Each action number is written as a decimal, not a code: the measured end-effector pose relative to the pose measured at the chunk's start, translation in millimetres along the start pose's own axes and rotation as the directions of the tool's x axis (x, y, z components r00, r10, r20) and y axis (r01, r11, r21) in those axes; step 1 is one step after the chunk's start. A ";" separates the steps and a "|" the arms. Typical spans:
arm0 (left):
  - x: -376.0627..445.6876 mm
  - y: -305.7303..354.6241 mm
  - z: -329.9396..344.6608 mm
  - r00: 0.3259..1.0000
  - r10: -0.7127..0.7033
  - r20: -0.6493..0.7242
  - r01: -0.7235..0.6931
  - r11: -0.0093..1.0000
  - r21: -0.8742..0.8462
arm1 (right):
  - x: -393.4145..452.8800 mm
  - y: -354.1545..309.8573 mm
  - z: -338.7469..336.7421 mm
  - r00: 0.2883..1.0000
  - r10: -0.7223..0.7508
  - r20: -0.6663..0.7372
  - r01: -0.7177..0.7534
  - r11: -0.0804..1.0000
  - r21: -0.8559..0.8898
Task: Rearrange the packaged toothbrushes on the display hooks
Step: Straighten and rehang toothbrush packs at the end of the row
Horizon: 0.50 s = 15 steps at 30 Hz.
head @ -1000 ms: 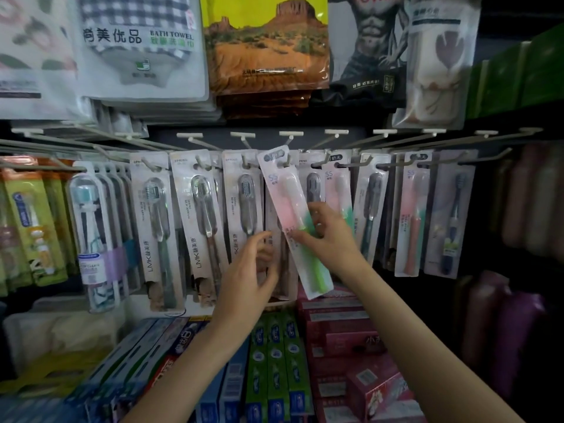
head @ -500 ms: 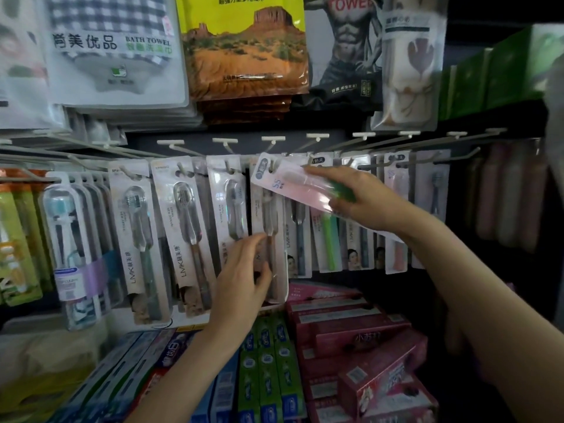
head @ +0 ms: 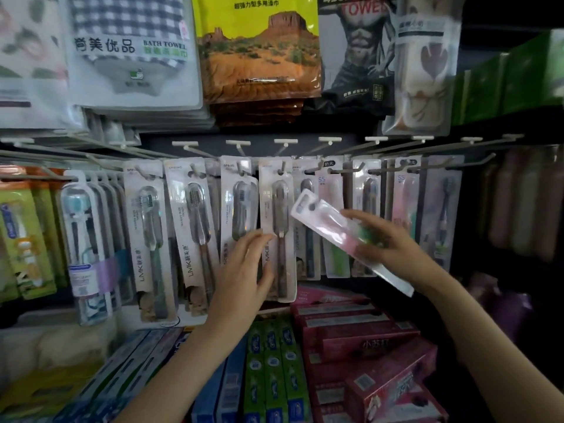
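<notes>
While gripped in right hand (head: 386,242), pink-and-green toothbrush pack (head: 335,230) off the hooks, tilted, hang-hole end up-left, lower end down-right past the wrist. Fingers curled round pack's middle, thumb on top. Pack held in front of hanging SS pink packs (head: 328,193) and dark-brush packs, not on any hook. Left hand (head: 244,270) flat, fingers straight, pressing against LMK brown-handled pack (head: 276,227) and its neighbour pack (head: 238,209), both on display hooks (head: 283,169). More LMK packs (head: 146,239) hanging further left, blue-head brush packs (head: 85,245) at far left. Row of white hook tags (head: 285,141) above. Bath towel packs (head: 131,47) and desert-print pack (head: 259,47) on upper row. Green toothpaste boxes (head: 268,367) and red boxes (head: 360,340) stacked on shelf below hands. Slight blur on held pack, print unreadable.
</notes>
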<state>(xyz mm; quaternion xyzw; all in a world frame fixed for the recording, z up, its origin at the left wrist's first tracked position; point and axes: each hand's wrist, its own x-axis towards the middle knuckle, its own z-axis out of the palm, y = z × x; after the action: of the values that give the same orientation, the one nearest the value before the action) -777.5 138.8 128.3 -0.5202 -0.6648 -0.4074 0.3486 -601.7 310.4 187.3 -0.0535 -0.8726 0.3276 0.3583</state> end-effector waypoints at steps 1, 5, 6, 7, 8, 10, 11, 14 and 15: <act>-1.2 -0.9 0.4 1.000 0.011 0.029 -0.012 1.000 0.025 | -7.7 13.5 2.7 0.998 0.048 -0.041 -0.046 0.997 0.061; -2.6 0.8 4.5 0.994 0.013 0.106 -0.023 0.996 0.091 | -6.5 44.4 7.7 0.971 0.080 -0.224 -0.094 0.994 -0.052; -2.6 2.7 5.4 0.995 0.016 0.101 -0.025 0.996 0.089 | -0.9 41.7 8.1 0.973 0.051 -0.227 -0.073 0.993 -0.088; -2.6 4.3 6.3 0.996 0.024 0.088 -0.032 0.995 0.090 | 5.4 37.5 8.1 0.971 0.028 -0.239 -0.058 0.991 -0.118; -2.7 5.5 7.0 0.997 0.034 0.073 -0.041 0.995 0.094 | 12.6 33.3 8.1 0.964 0.012 -0.266 -0.051 0.989 -0.141; -1.9 6.9 7.1 0.997 0.042 0.067 -0.047 0.995 0.084 | 25.0 24.8 9.4 0.943 0.006 -0.334 -0.069 0.982 -0.178; -1.1 7.0 7.2 0.996 0.040 0.075 -0.045 0.997 0.067 | 29.8 21.8 10.6 0.928 0.033 -0.372 -0.105 0.979 -0.175; 0.9 4.5 8.2 0.996 0.041 0.081 -0.043 0.999 0.032 | 38.0 24.4 18.1 0.885 0.120 -0.449 -0.164 0.985 -0.060; 0.7 4.2 8.2 0.997 0.031 0.076 -0.034 0.999 0.030 | 39.2 26.7 22.2 0.881 0.136 -0.454 -0.161 0.987 -0.016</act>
<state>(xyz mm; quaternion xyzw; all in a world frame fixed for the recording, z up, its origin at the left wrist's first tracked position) -773.8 147.1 126.2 -0.5404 -0.6753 -0.3712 0.3378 -649.1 332.2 182.4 -0.2040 -0.7674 0.3094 0.5232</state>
